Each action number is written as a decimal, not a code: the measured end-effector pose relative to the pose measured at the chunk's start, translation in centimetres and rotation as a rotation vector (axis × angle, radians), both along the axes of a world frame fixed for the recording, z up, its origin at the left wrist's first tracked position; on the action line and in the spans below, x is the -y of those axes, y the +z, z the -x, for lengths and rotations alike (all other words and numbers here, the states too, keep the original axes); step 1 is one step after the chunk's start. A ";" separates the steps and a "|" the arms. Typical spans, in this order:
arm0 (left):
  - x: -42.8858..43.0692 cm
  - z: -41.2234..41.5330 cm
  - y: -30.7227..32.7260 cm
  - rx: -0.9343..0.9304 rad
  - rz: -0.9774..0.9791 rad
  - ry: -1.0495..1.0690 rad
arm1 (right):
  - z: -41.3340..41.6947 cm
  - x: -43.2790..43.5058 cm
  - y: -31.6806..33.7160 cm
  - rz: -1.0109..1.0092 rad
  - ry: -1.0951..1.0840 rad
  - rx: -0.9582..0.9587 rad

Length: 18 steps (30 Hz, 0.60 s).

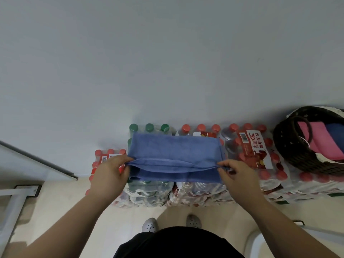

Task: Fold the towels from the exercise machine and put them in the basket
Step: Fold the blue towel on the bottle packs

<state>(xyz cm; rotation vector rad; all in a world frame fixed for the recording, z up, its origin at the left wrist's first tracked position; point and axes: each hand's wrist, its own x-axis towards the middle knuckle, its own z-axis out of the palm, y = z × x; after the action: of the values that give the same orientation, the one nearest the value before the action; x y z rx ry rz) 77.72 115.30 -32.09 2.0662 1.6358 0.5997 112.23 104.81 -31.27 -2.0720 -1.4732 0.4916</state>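
Note:
A blue towel (175,148) lies spread over shrink-wrapped packs of water bottles (249,146) against the wall. My left hand (109,170) pinches the towel's left edge at a fold line, and my right hand (236,172) pinches the right edge at the same line. The fold ridge runs straight between both hands, with a lower layer showing beneath it. At the far right, a dark wicker basket (290,151) stands on the bottle packs and holds a folded pink towel (316,138) and a dark blue towel (337,136).
Bottle packs with red caps and a few with green caps (149,127) fill the row along the pale wall. A grey metal frame (16,194) stands at the left on the beige floor. My feet in grey shoes (149,225) are just below the packs.

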 end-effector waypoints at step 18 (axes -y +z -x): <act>1.0 -2.6 -1.8 -0.379 -0.162 -0.507 | 3.2 -0.6 -3.0 0.176 0.340 0.512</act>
<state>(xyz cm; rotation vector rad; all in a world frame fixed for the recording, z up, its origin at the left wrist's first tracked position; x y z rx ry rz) 80.28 114.28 -33.89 2.7091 1.1801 0.1749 109.02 105.41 -34.25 -2.1947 -2.1694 0.2246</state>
